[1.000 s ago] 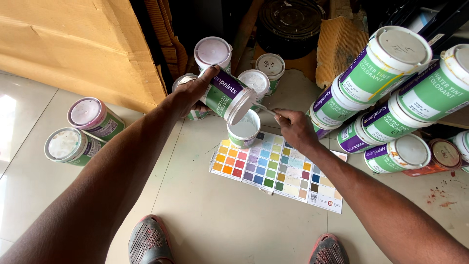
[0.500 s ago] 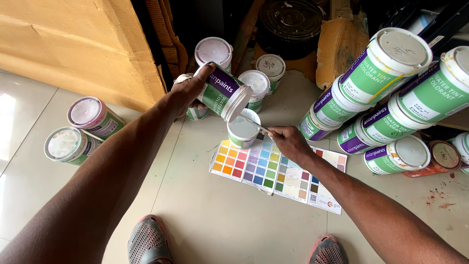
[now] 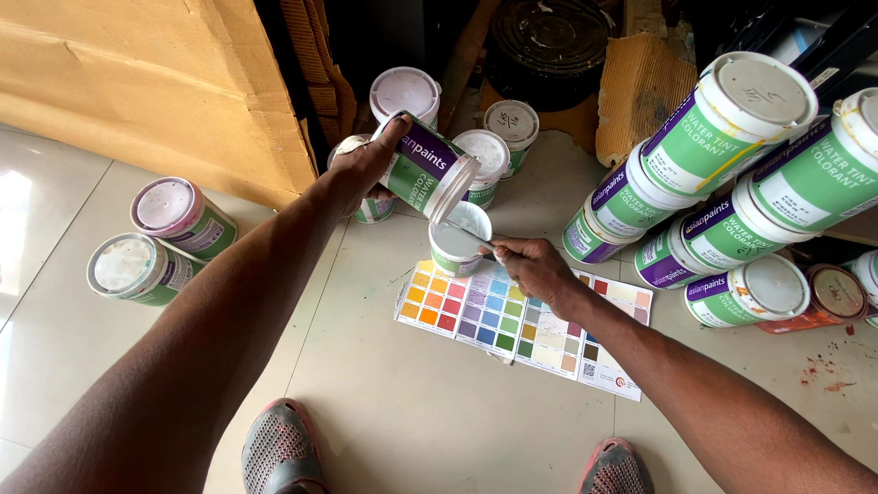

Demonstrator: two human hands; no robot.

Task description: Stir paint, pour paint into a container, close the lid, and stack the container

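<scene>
— Pale glossy floor tiles (image 3: 402, 402) run under everything, and the open cup (image 3: 460, 240) of white paint stands on them near the middle. What is around it?

— Just above the cup, the left hand (image 3: 361, 169) is wrapped around a green and purple can (image 3: 422, 174), tipped steeply so its open mouth hangs right over the cup's rim. Whether anything is pouring, I cannot tell.

— And the other hand?

— The right hand (image 3: 535, 270) sits just right of the cup, fingers pinched narrow on a thin stick (image 3: 477, 240) whose far end reaches into the cup. Most of the stick is hidden in the fist.

— What lies below the cup?

— A colour swatch card (image 3: 512, 320), flat on the tiles, touching or slipping under the cup's base — the right hand covers part of its top edge.

— Further out?

— Behind the cup, several lidded cans (image 3: 498, 137), one half hidden by the left hand. Well left of the cup, two cans lying on their sides (image 3: 155, 242), beside a cardboard sheet (image 3: 137, 82). Right of the cup, a stack of tipped cans (image 3: 722, 174), the outermost cut off by the frame edge. Beyond the cup, a dark pail (image 3: 549, 37) sits in shadow, hard to make out. Below the cup, the toes of two shoes (image 3: 283, 448) show — the rest is cut off.
</scene>
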